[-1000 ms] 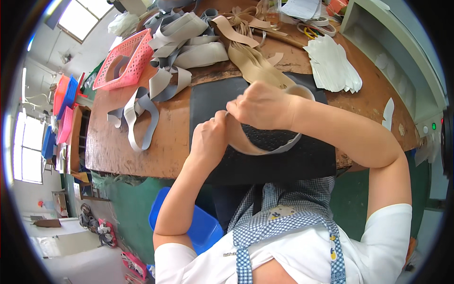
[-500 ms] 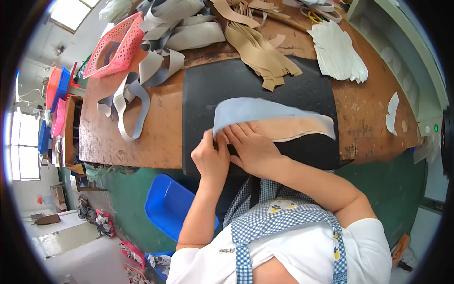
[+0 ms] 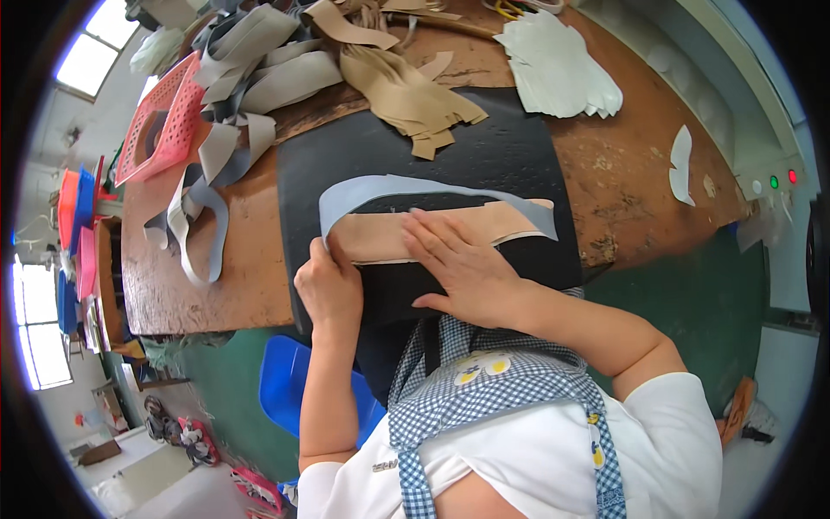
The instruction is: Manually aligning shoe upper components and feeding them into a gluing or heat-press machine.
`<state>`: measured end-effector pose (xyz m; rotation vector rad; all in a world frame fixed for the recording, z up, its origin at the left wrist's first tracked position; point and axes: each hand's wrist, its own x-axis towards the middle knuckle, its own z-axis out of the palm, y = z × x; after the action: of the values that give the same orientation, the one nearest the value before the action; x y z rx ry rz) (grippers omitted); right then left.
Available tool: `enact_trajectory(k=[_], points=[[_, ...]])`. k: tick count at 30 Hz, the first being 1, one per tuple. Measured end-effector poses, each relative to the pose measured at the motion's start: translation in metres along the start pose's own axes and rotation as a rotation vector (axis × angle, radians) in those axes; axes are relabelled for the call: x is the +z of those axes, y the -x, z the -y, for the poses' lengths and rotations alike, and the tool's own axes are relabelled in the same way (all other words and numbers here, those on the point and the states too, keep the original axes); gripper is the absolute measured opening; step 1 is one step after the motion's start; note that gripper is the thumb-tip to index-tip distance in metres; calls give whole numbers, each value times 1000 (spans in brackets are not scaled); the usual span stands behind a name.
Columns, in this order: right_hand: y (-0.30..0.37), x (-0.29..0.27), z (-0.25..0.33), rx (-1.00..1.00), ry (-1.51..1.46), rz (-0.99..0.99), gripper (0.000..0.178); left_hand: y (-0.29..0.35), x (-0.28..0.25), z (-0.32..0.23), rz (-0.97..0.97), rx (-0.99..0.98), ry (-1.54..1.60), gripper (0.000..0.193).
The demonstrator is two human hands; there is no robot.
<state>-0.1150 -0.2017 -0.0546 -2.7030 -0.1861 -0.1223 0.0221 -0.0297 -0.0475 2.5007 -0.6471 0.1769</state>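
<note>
A long beige strip (image 3: 372, 238) with a pale edge lies on a black mat (image 3: 519, 156) in front of me. A grey-blue band (image 3: 406, 185) arches up along its far side, and the two meet at the left and right ends. At the left end my left hand (image 3: 330, 284) pinches the band and strip between thumb and fingers. My right hand (image 3: 462, 259) rests flat on the middle of the beige strip, fingers stretched out and thumb apart toward me. Parts of the strip under both hands are hidden.
Tan strips (image 3: 406, 95) lie across the mat's far edge, with white cut pieces (image 3: 558, 65) to their right. Grey strips (image 3: 290, 78) pile up at the far left beside a pink basket (image 3: 177, 125). A blue chair (image 3: 285, 385) stands below the table's near edge.
My left hand has drawn to the left with the strip's end. My right hand now lies flatter on the beige strip, more of which shows. The whole view has shifted.
</note>
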Motion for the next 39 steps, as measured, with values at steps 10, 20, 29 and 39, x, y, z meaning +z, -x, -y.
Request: enact_trajectory(k=[10,20,29,39], points=[[82,-26,-11,285,148,12,99,1,-19,-27,22,165,-235,11],[91,-54,-33,103,-107,9,76,-6,-19,-72,-25,465,-5,63],[68,-92,-32,70,-35,-595,45,-36,0,-89,63,646,28,39],[13,-109,-53,126,-272,-342,12,-36,-44,-40,622,372,183,39]])
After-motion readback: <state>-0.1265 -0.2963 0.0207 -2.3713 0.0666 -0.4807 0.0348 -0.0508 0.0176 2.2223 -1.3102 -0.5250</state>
